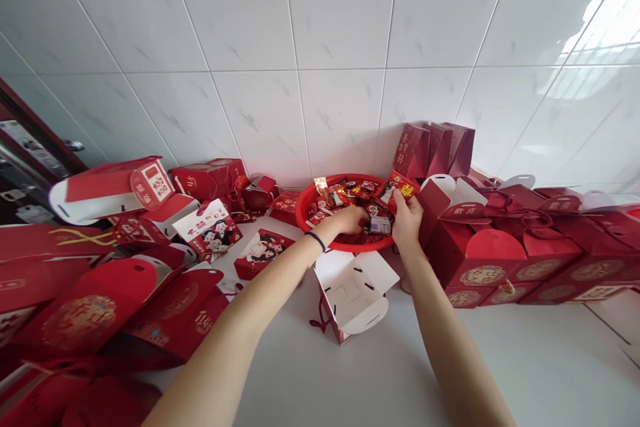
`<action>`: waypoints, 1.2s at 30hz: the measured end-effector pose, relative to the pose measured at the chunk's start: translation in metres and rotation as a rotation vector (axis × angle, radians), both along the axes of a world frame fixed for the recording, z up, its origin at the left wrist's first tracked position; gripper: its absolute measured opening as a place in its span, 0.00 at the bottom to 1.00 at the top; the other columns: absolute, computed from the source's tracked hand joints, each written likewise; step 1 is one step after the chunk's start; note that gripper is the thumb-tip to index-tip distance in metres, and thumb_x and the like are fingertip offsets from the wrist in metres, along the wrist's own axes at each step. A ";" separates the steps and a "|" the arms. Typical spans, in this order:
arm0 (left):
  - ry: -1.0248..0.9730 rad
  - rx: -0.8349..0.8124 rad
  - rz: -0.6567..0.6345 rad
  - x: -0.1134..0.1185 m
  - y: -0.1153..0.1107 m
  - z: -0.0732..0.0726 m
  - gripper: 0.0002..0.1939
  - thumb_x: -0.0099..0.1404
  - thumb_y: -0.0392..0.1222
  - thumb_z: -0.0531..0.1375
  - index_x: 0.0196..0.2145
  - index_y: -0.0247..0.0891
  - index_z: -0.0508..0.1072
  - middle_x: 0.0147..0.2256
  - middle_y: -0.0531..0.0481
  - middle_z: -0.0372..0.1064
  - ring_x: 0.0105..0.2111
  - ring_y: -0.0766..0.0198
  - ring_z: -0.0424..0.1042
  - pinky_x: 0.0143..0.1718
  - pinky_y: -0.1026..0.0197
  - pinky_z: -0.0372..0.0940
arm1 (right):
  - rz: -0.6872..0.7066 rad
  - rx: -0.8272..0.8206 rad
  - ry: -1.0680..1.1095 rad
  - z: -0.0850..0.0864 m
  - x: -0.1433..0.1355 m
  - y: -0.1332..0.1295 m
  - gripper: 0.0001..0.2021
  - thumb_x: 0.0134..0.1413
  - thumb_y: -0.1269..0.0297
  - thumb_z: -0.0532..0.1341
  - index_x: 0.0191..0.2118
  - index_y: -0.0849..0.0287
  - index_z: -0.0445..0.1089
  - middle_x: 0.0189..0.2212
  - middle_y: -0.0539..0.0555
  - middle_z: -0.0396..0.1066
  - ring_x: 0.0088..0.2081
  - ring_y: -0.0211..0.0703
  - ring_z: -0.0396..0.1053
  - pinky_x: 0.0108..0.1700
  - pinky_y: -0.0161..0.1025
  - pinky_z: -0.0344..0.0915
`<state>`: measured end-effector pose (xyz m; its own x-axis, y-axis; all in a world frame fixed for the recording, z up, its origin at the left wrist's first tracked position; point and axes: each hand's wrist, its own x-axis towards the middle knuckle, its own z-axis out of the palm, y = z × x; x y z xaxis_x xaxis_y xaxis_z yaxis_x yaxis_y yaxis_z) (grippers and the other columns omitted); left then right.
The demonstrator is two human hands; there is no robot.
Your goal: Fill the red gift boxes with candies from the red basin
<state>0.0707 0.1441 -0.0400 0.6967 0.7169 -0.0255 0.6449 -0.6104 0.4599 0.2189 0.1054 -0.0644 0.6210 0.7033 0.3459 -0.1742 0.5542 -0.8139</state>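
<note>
A round red basin (301, 212) full of small wrapped sweets (354, 191) stands against the wall. My left hand (351, 220) reaches into it, fingers down among the sweets; what they hold, if anything, is hidden. At the basin's right edge my right hand (406, 213) is closed on a red and yellow packet (399, 188). Between my forearms, just in front of the basin, sits an open box (353, 297) with white insides, its flaps spread and a dark red ribbon at its left side. Small dark strips show inside it.
Red gift boxes (187, 310) are heaped at the left. More red boxes (483, 260) stand in rows at the right, with tall ones (434, 150) behind them. A flat picture box (263, 252) lies left of the basin. The tiled wall (340, 100) rises behind everything.
</note>
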 end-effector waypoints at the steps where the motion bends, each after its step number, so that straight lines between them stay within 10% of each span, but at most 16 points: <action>1: 0.044 0.021 0.000 0.002 0.000 0.001 0.17 0.49 0.28 0.63 0.37 0.39 0.81 0.47 0.42 0.79 0.46 0.50 0.76 0.49 0.56 0.69 | -0.003 0.001 0.002 0.000 0.000 0.000 0.19 0.46 0.46 0.66 0.35 0.59 0.74 0.32 0.52 0.78 0.36 0.46 0.75 0.42 0.45 0.72; 5: 0.169 0.084 0.018 0.009 0.000 0.004 0.31 0.43 0.33 0.69 0.48 0.40 0.78 0.56 0.38 0.73 0.56 0.39 0.69 0.53 0.50 0.66 | -0.001 0.002 0.000 -0.001 -0.001 0.001 0.18 0.47 0.47 0.65 0.36 0.58 0.73 0.33 0.53 0.78 0.36 0.47 0.75 0.42 0.45 0.72; 13: 0.177 0.158 0.069 0.005 0.006 0.007 0.18 0.60 0.30 0.57 0.45 0.38 0.80 0.48 0.40 0.78 0.49 0.49 0.75 0.49 0.56 0.67 | 0.012 -0.009 0.046 0.004 -0.004 -0.001 0.16 0.44 0.50 0.66 0.34 0.58 0.72 0.30 0.50 0.77 0.33 0.43 0.74 0.40 0.42 0.72; 24: 0.117 0.097 0.035 0.003 0.001 0.003 0.19 0.45 0.34 0.69 0.38 0.42 0.82 0.43 0.45 0.79 0.41 0.51 0.76 0.40 0.59 0.67 | 0.034 -0.013 0.049 0.008 -0.006 -0.006 0.16 0.43 0.50 0.67 0.31 0.58 0.72 0.28 0.50 0.76 0.31 0.43 0.72 0.38 0.42 0.71; 27: 0.045 0.123 0.131 0.004 0.003 0.004 0.05 0.57 0.38 0.64 0.32 0.40 0.80 0.36 0.46 0.79 0.36 0.54 0.76 0.39 0.60 0.65 | 0.037 -0.008 0.051 0.008 -0.006 -0.007 0.16 0.43 0.51 0.67 0.31 0.58 0.73 0.28 0.50 0.77 0.32 0.43 0.73 0.39 0.42 0.71; 36: -0.220 0.301 0.661 -0.013 0.015 0.012 0.22 0.75 0.42 0.43 0.52 0.31 0.72 0.48 0.30 0.73 0.50 0.45 0.73 0.47 0.49 0.65 | 0.039 0.001 0.076 0.008 -0.006 -0.005 0.14 0.42 0.53 0.67 0.32 0.58 0.74 0.29 0.50 0.78 0.32 0.43 0.73 0.38 0.41 0.71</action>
